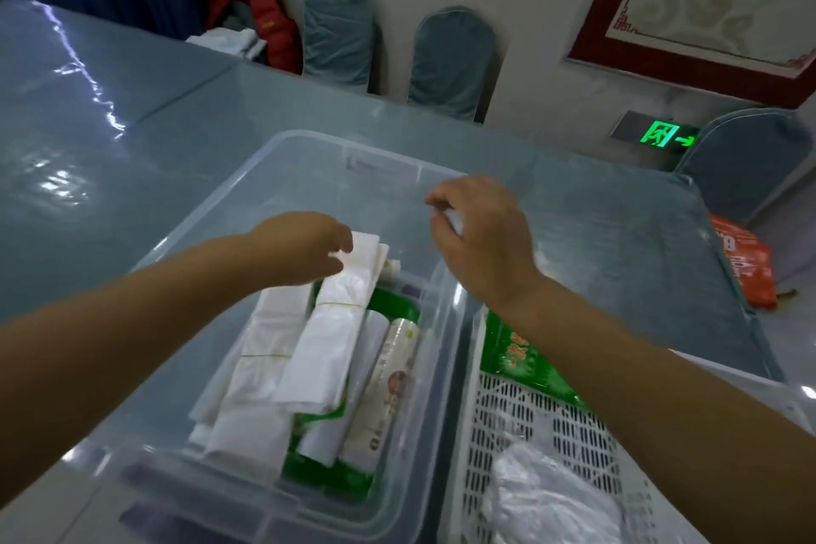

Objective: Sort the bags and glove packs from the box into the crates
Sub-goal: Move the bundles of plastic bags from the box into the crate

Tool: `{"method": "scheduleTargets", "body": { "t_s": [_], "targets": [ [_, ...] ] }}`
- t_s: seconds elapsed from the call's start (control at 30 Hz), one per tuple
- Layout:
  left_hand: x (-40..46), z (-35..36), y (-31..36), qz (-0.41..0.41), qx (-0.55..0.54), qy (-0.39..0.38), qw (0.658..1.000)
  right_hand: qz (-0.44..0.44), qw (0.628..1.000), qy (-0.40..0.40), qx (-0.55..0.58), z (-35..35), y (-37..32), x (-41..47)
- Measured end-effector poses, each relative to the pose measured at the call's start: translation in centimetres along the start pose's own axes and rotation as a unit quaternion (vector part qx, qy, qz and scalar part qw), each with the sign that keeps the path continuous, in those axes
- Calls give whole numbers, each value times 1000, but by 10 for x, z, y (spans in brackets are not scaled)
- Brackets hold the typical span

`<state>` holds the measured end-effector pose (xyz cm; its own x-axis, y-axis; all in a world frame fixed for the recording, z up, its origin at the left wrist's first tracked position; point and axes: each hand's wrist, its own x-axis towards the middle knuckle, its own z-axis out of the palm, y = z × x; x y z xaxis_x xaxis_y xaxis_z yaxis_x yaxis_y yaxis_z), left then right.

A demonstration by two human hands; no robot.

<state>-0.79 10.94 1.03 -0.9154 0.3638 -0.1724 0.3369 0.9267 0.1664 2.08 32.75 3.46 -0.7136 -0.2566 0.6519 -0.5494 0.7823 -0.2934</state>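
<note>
Two hands: left grip [304,247] around bag bundle [349,274], right grip [477,234] pinching something white.

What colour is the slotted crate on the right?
White; the slotted crate shows clearly in the head view.

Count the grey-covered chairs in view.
3: one chair by the far wall beside the red coat, another right of it, a third at the table's right corner. Others may be hidden.
</note>
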Motion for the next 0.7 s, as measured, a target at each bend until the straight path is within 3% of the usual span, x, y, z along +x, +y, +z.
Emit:
{"method": "scheduleTargets", "body": {
  "t_s": [0.1, 0.17, 0.27, 0.33, 0.4, 0.47, 0.63, 0.7],
  "targets": [
    [3, 13, -30, 12, 57, -104, 993, 87, 982, -167, 8, 47, -28, 16],
    [3, 13, -51, 32, 101, -113, 988, 154, 942, -296, -36, 75, -37, 19],
    [-1, 11, -80, 80, 177, -55, 979, 196, 861, -449, -134, 107, -42, 19],
    [-4, 12, -96, 127, 228, 5, 965, 208, 789, -543, -199, 125, -43, 19],
    [-8, 14, -109, 147, 235, 34, 960, 241, 728, -603, -218, 143, -44, 18],
    [-11, 18, -116, 156, 221, 43, 962, 278, 714, -608, -206, 159, -46, 10],
    [-11, 26, -121, 162, 178, 95, 966, 364, 782, -480, -161, 180, -51, -13],
    [-9, 28, -124, 157, 179, 108, 965, 422, 791, -426, -122, 185, -49, -17]
  ]
}}
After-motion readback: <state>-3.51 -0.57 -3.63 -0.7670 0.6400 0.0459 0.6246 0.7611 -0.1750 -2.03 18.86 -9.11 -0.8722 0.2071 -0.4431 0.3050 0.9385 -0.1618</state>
